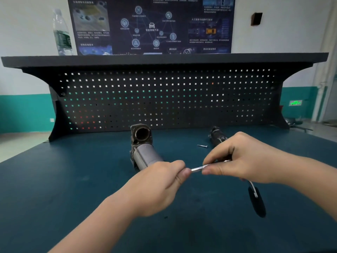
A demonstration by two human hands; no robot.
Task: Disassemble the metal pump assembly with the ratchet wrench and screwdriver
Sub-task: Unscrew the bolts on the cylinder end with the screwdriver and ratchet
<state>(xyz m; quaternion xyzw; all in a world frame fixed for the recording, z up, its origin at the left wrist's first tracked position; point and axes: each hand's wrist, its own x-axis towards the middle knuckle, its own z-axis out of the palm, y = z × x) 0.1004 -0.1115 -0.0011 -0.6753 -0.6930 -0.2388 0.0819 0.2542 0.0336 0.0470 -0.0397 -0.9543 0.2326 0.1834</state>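
Hard to make out what the slim metal rod (197, 168) joins to — both ends hidden inside fingers. Left hand (160, 185) curled, pinching one end; right hand (237, 159) pinching the other, above the ratchet wrench (256, 199). Behind, on the bench (73, 179): pump housing (144, 148), dark detached part (217, 136), loose screw (202, 146).

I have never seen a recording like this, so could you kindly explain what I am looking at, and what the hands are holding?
There is no machine: one camera on a person's head looks down at their bare hands over a blue-green workbench. The left hand and right hand both pinch a thin metal tool shaft; its dark handle hangs below the right hand. On the bench lie a grey metal pump, a darker metal part and a loose screw.
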